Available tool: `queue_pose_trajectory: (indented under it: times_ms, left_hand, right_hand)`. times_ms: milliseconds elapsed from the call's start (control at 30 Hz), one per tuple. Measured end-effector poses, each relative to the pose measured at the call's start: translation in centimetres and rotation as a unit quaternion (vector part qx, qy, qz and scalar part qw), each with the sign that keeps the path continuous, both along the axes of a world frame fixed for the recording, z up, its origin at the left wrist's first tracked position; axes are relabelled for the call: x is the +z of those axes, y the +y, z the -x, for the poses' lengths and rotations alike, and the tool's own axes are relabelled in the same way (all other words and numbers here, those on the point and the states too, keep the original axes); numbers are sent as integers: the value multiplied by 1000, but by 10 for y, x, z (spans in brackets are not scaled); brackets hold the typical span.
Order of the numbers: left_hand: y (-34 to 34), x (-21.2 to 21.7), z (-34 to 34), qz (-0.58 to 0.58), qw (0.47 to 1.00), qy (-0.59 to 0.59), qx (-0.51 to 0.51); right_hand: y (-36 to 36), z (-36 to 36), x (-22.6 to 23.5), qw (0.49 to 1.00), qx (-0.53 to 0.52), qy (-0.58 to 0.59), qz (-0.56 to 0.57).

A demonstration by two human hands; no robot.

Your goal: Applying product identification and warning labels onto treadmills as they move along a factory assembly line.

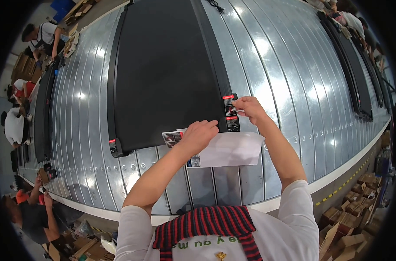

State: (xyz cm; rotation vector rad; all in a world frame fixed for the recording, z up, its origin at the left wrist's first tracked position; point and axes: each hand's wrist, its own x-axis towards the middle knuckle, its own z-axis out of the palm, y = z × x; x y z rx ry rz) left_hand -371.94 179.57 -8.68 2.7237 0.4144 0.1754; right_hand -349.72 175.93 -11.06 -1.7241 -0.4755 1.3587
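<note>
A flat black treadmill [165, 74] lies lengthwise before me, with rails along both sides. At the near end of its right rail are two black labels with red headers, an upper label [229, 106] and a lower label [232, 124]. My right hand [249, 109] pinches the upper label's right edge between thumb and fingers. Over the treadmill's near edge, my left hand [200, 135] has its fingers bent and close together on a white label sheet [235, 150]. The sheet spreads out on both sides of this hand, and its thumb's grip is hidden. Another red-topped label [113, 147] sits on the left rail's near end.
The treadmill rests on a ribbed metal table [289, 87] with a pale rim. More black treadmills stand at the left [43, 113] and right [348, 69], with people beside them. Cardboard boxes [348, 213] fill the floor at lower right. A person [39, 213] works at lower left.
</note>
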Motion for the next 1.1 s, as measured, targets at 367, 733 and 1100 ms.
queue_pose_trajectory:
  times_ms: [367, 733, 1100]
  left_hand:
    - [3, 1, -7, 8, 1000, 18, -3]
    - [7, 2, -13, -16, 999, 1, -34]
    - [20, 11, -26, -8, 997, 60, -54]
  right_hand:
    - [-1, -1, -3, 1000, 2, 6, 1]
    - [-1, -2, -3, 1000, -2, 2, -3]
    - [6, 3, -4, 999, -30, -39, -20]
